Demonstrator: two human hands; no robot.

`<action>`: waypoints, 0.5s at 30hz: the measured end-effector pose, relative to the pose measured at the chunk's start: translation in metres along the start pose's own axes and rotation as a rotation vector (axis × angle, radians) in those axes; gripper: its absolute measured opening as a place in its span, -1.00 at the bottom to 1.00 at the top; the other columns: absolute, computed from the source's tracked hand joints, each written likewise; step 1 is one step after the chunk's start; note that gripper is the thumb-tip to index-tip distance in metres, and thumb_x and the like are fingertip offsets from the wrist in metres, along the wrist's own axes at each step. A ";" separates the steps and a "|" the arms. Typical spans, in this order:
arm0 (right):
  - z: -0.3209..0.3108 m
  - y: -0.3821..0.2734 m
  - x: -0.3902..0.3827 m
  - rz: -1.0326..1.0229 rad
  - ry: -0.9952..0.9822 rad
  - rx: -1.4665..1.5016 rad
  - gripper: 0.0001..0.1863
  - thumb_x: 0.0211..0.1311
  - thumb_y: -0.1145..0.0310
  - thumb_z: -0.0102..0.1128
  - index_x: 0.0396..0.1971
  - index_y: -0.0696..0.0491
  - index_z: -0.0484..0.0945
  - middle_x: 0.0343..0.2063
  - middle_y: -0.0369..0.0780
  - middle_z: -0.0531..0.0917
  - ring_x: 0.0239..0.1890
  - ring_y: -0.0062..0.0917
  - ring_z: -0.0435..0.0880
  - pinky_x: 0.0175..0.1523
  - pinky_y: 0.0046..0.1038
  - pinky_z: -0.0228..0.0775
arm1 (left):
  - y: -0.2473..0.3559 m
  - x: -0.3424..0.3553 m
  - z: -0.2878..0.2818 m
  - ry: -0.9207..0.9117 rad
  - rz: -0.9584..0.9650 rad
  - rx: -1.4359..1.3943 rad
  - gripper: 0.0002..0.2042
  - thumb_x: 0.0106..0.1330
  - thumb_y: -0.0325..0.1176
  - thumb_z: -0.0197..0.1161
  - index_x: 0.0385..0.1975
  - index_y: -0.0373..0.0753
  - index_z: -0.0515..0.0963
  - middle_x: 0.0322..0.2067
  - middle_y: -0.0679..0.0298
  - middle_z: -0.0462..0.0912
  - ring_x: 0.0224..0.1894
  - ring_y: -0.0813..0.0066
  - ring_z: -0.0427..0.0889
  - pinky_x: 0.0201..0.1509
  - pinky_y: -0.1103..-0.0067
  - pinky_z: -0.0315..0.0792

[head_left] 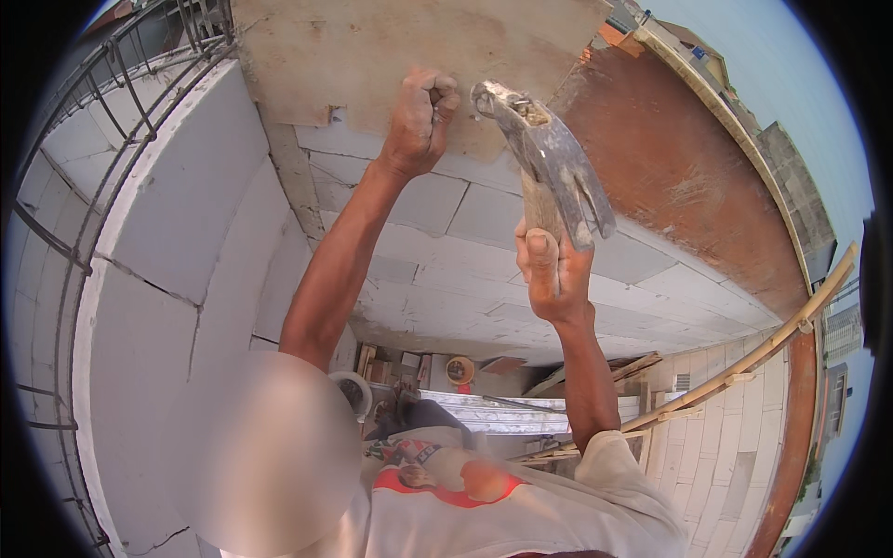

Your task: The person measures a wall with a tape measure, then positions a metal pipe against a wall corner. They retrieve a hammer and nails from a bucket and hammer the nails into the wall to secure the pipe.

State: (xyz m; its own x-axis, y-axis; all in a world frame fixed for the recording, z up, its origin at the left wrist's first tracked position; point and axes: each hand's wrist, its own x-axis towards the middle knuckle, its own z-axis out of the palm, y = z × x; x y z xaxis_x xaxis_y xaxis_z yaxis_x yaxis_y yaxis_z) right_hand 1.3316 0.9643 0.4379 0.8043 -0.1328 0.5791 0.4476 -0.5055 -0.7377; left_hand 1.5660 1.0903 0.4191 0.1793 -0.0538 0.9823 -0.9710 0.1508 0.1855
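While fisted left hand (pixel 420 116) hides contents (unclear), hammer (pixel 549 158) raised.

Right hand (pixel 551 270) grips a claw hammer (pixel 549 163) by its handle, head raised beside the left hand (pixel 420 116), which is fisted against a plywood board (pixel 372 46) above a white block wall (pixel 446 242).

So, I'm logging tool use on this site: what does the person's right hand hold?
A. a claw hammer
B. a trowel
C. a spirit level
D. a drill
A: the right hand grips the wooden handle of a claw hammer, its metal head raised beside the left hand, which is fisted against the board.
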 end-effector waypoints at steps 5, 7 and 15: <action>-0.009 0.042 -0.006 -0.025 -0.056 -0.239 -0.49 0.55 -0.04 0.04 -0.17 0.22 0.51 -0.69 -0.26 0.46 -0.66 -0.61 0.37 -0.51 -0.45 0.24 | -0.004 -0.003 0.007 -0.009 -0.101 -0.088 -0.77 0.49 -0.61 0.10 0.05 -0.29 0.30 -0.16 0.23 0.36 -0.31 0.55 0.40 -0.21 0.61 0.43; -0.011 0.029 0.008 0.229 -0.147 -0.353 -0.50 0.55 -0.01 0.06 -0.14 0.24 0.52 -0.67 -0.25 0.50 -0.64 -0.63 0.39 -0.50 -0.44 0.25 | -0.011 0.001 -0.001 -0.033 -0.109 -0.035 -0.78 0.52 -0.57 0.08 0.08 -0.31 0.30 -0.11 0.21 0.39 -0.28 0.56 0.44 -0.16 0.60 0.43; 0.003 0.085 -0.017 -0.080 0.035 -0.041 -0.48 0.55 -0.07 -0.02 -0.32 0.16 0.48 -0.70 -0.33 0.46 -0.65 -0.62 0.44 -0.53 -0.45 0.26 | -0.005 -0.003 0.009 -0.004 -0.130 -0.094 -0.77 0.52 -0.58 0.09 0.08 -0.29 0.30 -0.17 0.25 0.40 -0.30 0.59 0.41 -0.16 0.61 0.42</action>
State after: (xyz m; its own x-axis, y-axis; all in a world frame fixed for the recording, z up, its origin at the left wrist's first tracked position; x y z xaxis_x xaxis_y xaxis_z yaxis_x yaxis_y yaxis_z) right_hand 1.3568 0.9261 0.3643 0.7520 -0.1198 0.6482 0.4935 -0.5497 -0.6740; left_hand 1.5687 1.0813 0.4148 0.3018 -0.0832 0.9497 -0.9204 0.2344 0.3130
